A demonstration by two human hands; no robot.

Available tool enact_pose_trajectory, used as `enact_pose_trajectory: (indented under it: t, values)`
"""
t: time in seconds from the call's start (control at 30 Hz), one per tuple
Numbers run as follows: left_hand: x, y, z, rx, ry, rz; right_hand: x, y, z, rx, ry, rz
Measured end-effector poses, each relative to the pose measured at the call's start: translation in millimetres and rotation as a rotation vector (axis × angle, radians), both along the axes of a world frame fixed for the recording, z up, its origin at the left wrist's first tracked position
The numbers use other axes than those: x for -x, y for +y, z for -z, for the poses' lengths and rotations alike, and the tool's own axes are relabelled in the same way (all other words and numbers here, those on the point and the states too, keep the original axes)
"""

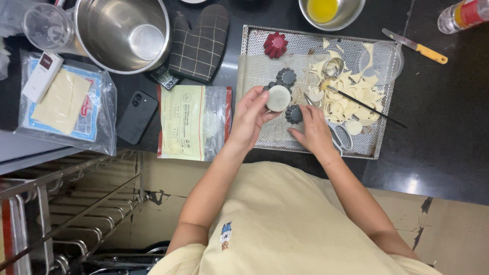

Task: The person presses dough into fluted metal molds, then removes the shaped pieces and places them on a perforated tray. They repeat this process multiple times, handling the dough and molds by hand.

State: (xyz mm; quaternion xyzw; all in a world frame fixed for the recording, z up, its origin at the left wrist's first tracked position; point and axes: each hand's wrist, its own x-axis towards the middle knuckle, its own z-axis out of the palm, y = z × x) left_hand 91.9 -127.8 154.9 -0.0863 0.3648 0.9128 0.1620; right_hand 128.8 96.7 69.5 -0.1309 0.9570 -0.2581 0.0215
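My left hand (pixel 250 116) holds a small dark fluted tart mould with a pale round of dough (pixel 279 98) laid over it, just above the perforated metal tray (pixel 265 61). My right hand (pixel 313 130) rests on the tray with its fingertips on another dark fluted mould (pixel 294 114). A third dark mould (pixel 287 76) sits behind these, and a red fluted mould (pixel 275 44) lies near the tray's far edge. Dough scraps (pixel 351 94) are heaped on the tray's right half, with a thin dark stick (pixel 367 106) lying across them.
Scissors (pixel 340 136) lie by my right wrist. Around the tray: a clear lidded cup (pixel 382 61), a steel bowl of yellow liquid (pixel 330 11), a yellow-handled knife (pixel 417 47), an oven mitt (pixel 199 42), a large steel pot (pixel 122 31), a phone (pixel 136 116), bagged dough sheets (pixel 66 102).
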Motion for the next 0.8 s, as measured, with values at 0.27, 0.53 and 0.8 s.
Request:
enact_pose_trajectory:
  t: [0.27,0.53,0.8]
  values:
    - [-4,-40,27,-0.102,-0.125,-0.145,36,-1,16,0.038,-0.098,0.006]
    - [-15,-37,43,-0.278,-0.088,0.020,38,20,16,1.829,-0.873,0.092]
    - [-25,-12,32,-0.194,0.008,0.136,37,25,-50,1.566,-0.539,-0.016]
